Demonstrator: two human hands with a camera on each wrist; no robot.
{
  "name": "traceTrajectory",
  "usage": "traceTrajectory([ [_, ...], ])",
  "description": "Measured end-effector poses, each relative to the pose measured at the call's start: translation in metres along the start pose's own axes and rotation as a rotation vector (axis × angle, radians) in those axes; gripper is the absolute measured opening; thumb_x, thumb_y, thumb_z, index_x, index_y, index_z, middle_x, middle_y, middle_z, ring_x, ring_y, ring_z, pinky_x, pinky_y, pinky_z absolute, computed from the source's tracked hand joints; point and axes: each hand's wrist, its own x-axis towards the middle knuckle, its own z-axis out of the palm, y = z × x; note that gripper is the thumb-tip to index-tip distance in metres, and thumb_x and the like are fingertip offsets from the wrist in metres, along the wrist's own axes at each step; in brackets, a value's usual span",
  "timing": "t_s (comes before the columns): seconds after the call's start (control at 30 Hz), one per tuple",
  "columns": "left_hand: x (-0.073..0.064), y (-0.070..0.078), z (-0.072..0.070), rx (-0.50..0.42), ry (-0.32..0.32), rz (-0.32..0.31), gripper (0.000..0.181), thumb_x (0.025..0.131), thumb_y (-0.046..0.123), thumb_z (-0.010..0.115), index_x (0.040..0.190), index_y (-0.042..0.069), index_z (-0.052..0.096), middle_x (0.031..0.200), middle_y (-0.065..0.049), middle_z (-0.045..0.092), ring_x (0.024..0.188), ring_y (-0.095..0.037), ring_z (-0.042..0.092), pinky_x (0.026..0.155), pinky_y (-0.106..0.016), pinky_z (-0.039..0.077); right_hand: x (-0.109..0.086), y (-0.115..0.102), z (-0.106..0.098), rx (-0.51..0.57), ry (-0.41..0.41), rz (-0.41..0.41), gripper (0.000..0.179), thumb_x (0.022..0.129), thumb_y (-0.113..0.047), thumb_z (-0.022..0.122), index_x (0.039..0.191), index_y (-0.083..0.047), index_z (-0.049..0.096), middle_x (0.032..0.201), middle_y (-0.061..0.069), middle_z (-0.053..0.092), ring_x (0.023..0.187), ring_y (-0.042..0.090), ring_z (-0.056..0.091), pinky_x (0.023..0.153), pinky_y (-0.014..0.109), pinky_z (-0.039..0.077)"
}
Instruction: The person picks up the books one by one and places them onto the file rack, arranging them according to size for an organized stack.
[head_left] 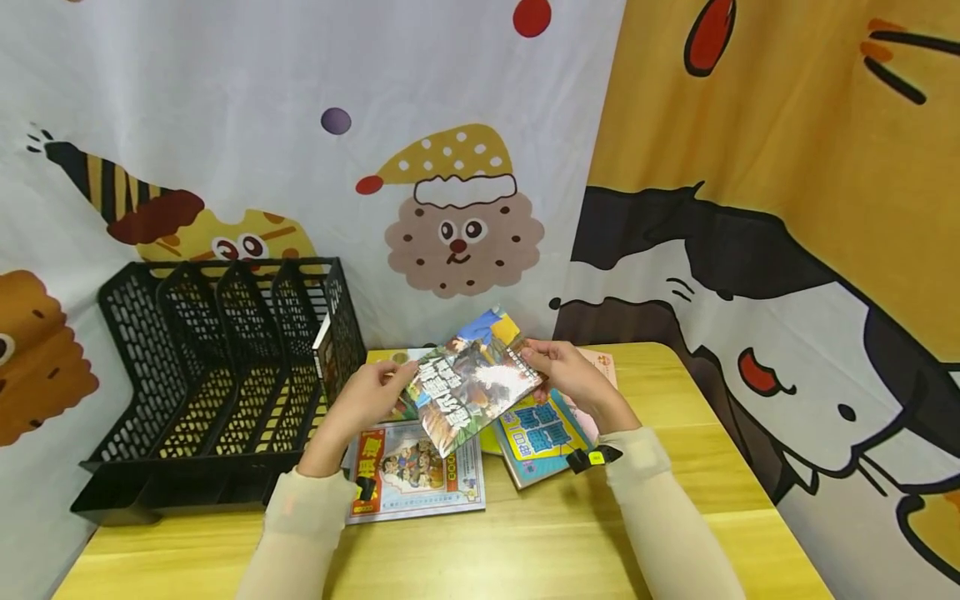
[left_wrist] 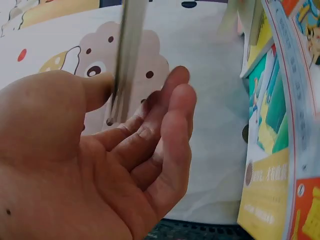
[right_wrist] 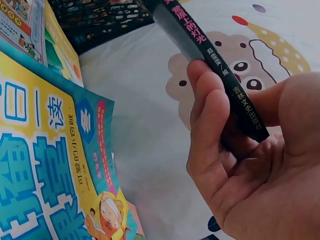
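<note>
Both hands hold up a thin book (head_left: pixel 480 379) with a colourful cover, tilted above a pile of books. My left hand (head_left: pixel 375 393) pinches its left edge between thumb and fingers; the left wrist view shows that edge-on book (left_wrist: pixel 127 60) blurred. At the opposite end, my right hand (head_left: pixel 572 377) grips the book, and its dark spine (right_wrist: pixel 220 60) with pink and pale characters faces the right wrist camera. Beneath lie a book with a red and white cover (head_left: pixel 465 483) and a blue-and-yellow book (head_left: pixel 536 467). Other books under them are partly hidden.
A black mesh file rack (head_left: pixel 210 467) with several upright slots stands at the left of the wooden table (head_left: pixel 525 550). One book (head_left: pixel 322 350) stands in its rightmost slot. A printed curtain (head_left: pixel 450 83) hangs behind the table.
</note>
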Motion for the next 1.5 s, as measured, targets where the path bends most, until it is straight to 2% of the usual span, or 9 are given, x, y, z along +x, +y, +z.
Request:
traceTrajectory([
  [0.07, 0.002, 0.000, 0.000, -0.026, -0.001, 0.000, 0.052, 0.115, 0.051, 0.056, 0.139, 0.006, 0.071, 0.094, -0.013, 0.080, 0.090, -0.038, 0.080, 0.074, -0.044, 0.063, 0.001, 0.000, 0.000, 0.023, -0.002, 0.019, 0.053, 0.118, -0.033, 0.055, 0.159, 0.001, 0.054, 0.174, 0.026, 0.037, 0.064, 0.021, 0.066, 0.071, 0.043, 0.064],
  [0.17, 0.002, 0.001, -0.001, -0.041, 0.016, 0.037, 0.045, 0.115, 0.043, 0.059, 0.134, 0.004, 0.073, 0.079, -0.013, 0.076, 0.076, -0.037, 0.076, 0.062, -0.041, 0.057, 0.002, 0.001, 0.000, 0.016, -0.031, 0.031, 0.037, 0.117, -0.036, 0.057, 0.124, -0.002, 0.069, 0.133, 0.023, 0.061, 0.066, 0.024, 0.069, 0.074, 0.045, 0.065],
  [0.3, 0.001, 0.002, -0.001, -0.038, 0.042, 0.090, 0.035, 0.116, 0.037, 0.060, 0.112, 0.006, 0.076, 0.063, -0.004, 0.061, 0.056, -0.022, 0.058, 0.050, -0.035, 0.040, 0.003, 0.004, -0.001, -0.035, -0.102, 0.013, 0.043, 0.115, -0.041, 0.060, 0.087, -0.009, 0.055, 0.079, 0.005, 0.048, 0.072, 0.025, 0.067, 0.083, 0.049, 0.066],
  [0.57, 0.001, 0.001, -0.003, -0.067, -0.107, 0.154, 0.042, 0.118, 0.035, 0.056, 0.087, 0.007, 0.059, 0.060, 0.007, 0.032, 0.049, -0.012, 0.027, 0.050, -0.030, 0.032, 0.008, 0.015, 0.000, -0.075, -0.159, -0.002, 0.037, 0.114, -0.047, 0.061, 0.099, -0.015, 0.071, 0.087, -0.005, 0.050, 0.085, 0.018, 0.054, 0.077, 0.042, 0.062],
  [0.67, 0.003, 0.001, -0.001, -0.065, -0.127, 0.147, 0.047, 0.117, 0.039, 0.056, 0.083, 0.008, 0.052, 0.059, 0.008, 0.029, 0.048, -0.012, 0.025, 0.050, -0.029, 0.031, 0.007, 0.015, 0.000, -0.092, -0.197, -0.018, 0.041, 0.114, -0.044, 0.063, 0.088, -0.012, 0.065, 0.078, -0.006, 0.044, 0.073, 0.035, 0.062, 0.082, 0.048, 0.066],
  [0.8, 0.006, 0.002, 0.003, -0.070, -0.082, 0.060, 0.051, 0.115, 0.050, 0.056, 0.082, 0.012, 0.051, 0.059, 0.006, 0.031, 0.048, -0.014, 0.027, 0.051, -0.031, 0.039, 0.004, 0.011, -0.002, -0.144, -0.188, -0.060, 0.033, 0.114, -0.038, 0.063, 0.093, -0.014, 0.072, 0.079, -0.007, 0.054, 0.066, 0.051, 0.066, 0.095, 0.048, 0.065],
  [1.0, 0.006, 0.002, 0.004, -0.095, -0.058, -0.023, 0.051, 0.116, 0.056, 0.051, 0.096, 0.011, 0.066, 0.068, 0.001, 0.047, 0.061, -0.019, 0.049, 0.069, -0.040, 0.057, 0.004, 0.005, -0.001, -0.053, -0.112, -0.065, 0.038, 0.116, -0.031, 0.060, 0.083, -0.011, 0.062, 0.077, -0.002, 0.043, 0.066, 0.018, 0.052, 0.067, 0.039, 0.061],
  [1.2, 0.005, 0.003, 0.007, -0.080, -0.066, 0.006, 0.053, 0.117, 0.051, 0.053, 0.132, 0.003, 0.072, 0.075, -0.003, 0.059, 0.067, -0.019, 0.058, 0.076, -0.042, 0.065, 0.005, 0.008, -0.002, 0.071, -0.009, 0.006, 0.040, 0.115, -0.035, 0.062, 0.081, -0.014, 0.060, 0.075, -0.003, 0.037, 0.051, 0.018, 0.057, 0.069, 0.038, 0.063],
  [1.5, 0.003, -0.001, 0.000, -0.033, 0.030, 0.138, 0.040, 0.119, 0.035, 0.051, 0.093, 0.007, 0.059, 0.075, -0.002, 0.042, 0.059, -0.013, 0.034, 0.064, -0.033, 0.039, 0.007, 0.015, -0.001, -0.058, -0.250, -0.018, 0.034, 0.115, -0.036, 0.062, 0.106, -0.006, 0.076, 0.080, 0.002, 0.058, 0.070, 0.024, 0.071, 0.075, 0.047, 0.067],
])
